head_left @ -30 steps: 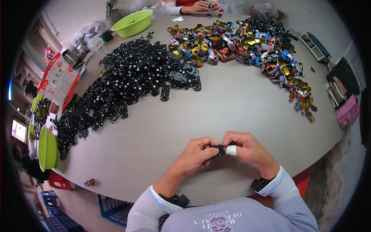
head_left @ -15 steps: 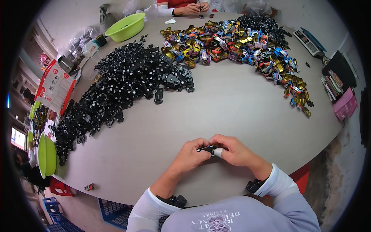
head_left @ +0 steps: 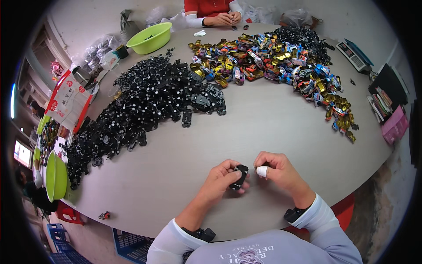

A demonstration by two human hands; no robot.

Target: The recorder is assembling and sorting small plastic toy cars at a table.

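My left hand (head_left: 222, 177) holds a small black toy car chassis (head_left: 239, 177) just above the near part of the grey round table (head_left: 263, 127). My right hand (head_left: 277, 169) is right beside it, fingers curled, with white tape on one fingertip; I cannot tell if it pinches a small part. A long heap of black chassis parts (head_left: 136, 110) runs along the left of the table. A heap of colourful toy car bodies (head_left: 268, 57) lies across the far right.
Another person's hands (head_left: 224, 18) work at the far edge. A green bowl (head_left: 150, 38) stands at the back left, another green bowl (head_left: 55, 176) at the left edge. A scale (head_left: 354, 53) sits far right. Blue crates (head_left: 127, 242) stand under the table.
My hands have come slightly apart: the right hand let go of the black chassis, which now stays in the left hand. The view has tilted down a little.
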